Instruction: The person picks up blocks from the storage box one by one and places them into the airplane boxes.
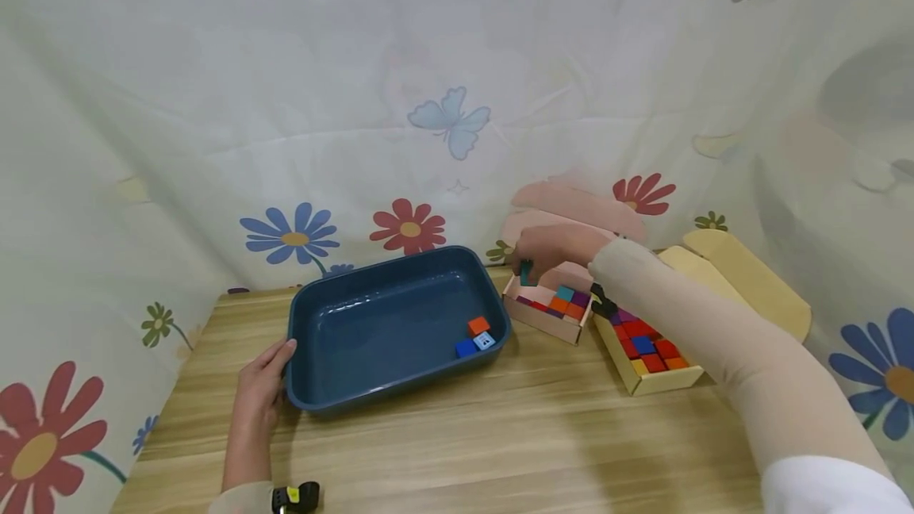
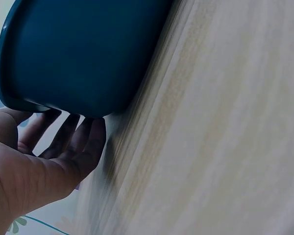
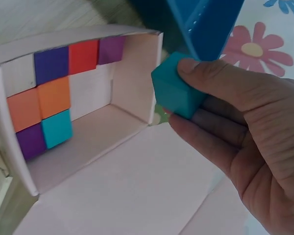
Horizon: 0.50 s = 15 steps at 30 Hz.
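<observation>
My right hand (image 3: pixel 250 122) pinches a teal cube (image 3: pixel 176 88) between thumb and fingers. In the head view this hand (image 1: pixel 546 251) is over the back left of a small pink cardboard box (image 1: pixel 546 322), which holds several coloured cubes. At the other side, my left hand (image 1: pixel 263 383) holds the left end of a dark blue tray (image 1: pixel 385 387); in the left wrist view its bent fingers (image 2: pixel 95 139) touch the wall below the rim. Inside the tray's right end lie an orange cube (image 1: pixel 478 326), a blue cube (image 1: pixel 466 349) and a light patterned cube (image 1: pixel 484 341).
Right of the pink box stands a yellow box (image 1: pixel 660 383) with several red, blue and orange cubes, its lid (image 1: pixel 750 280) folded back. My right forearm (image 1: pixel 714 339) passes over it. A flowered cloth (image 1: pixel 343 141) hangs behind the wooden table (image 1: pixel 457 450).
</observation>
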Each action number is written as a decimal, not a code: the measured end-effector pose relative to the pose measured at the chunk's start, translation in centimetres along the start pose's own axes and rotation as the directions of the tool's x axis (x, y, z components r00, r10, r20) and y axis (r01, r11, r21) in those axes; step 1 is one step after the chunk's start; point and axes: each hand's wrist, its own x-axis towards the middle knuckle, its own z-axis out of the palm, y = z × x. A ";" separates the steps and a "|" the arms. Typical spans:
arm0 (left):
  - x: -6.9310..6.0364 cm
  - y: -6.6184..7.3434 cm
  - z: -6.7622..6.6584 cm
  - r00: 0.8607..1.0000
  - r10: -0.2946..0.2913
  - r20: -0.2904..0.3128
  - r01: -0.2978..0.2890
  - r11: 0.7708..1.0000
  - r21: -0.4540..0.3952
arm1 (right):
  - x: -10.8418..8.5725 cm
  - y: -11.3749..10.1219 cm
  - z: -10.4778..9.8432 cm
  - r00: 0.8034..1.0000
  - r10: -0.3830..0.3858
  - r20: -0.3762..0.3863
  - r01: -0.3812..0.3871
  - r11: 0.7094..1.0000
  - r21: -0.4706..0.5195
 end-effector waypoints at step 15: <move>0.2 0.0 1.0 1.000 0.006 -0.005 -0.006 1.000 0.011 | -2.5 0.4 4.1 0.988 0.151 -0.031 -0.142 0.970 0.195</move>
